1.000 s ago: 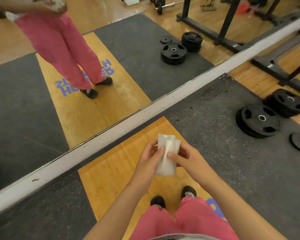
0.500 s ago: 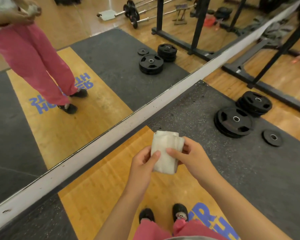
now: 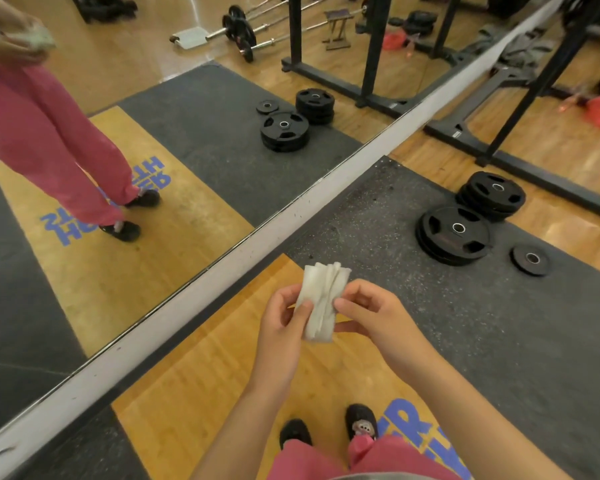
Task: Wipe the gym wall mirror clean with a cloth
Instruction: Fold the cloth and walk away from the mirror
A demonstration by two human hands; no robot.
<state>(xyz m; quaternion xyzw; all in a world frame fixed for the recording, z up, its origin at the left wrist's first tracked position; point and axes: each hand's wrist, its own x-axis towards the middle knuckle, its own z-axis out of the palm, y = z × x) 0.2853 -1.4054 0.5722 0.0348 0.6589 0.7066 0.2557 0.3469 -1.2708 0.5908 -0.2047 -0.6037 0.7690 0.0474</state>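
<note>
Both the left hand (image 3: 281, 320) and right hand (image 3: 371, 317) pinch the folded cloth (image 3: 321, 301); the mirror (image 3: 187, 150) looks not yet wiped.

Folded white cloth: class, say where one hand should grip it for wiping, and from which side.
Probably the lower half of the folded cloth, from its right long edge, with the right hand pinching across the flat faces. It stands upright as a narrow pad; its layers fan loose at the top, and the left hand pinches the left edge.
</note>
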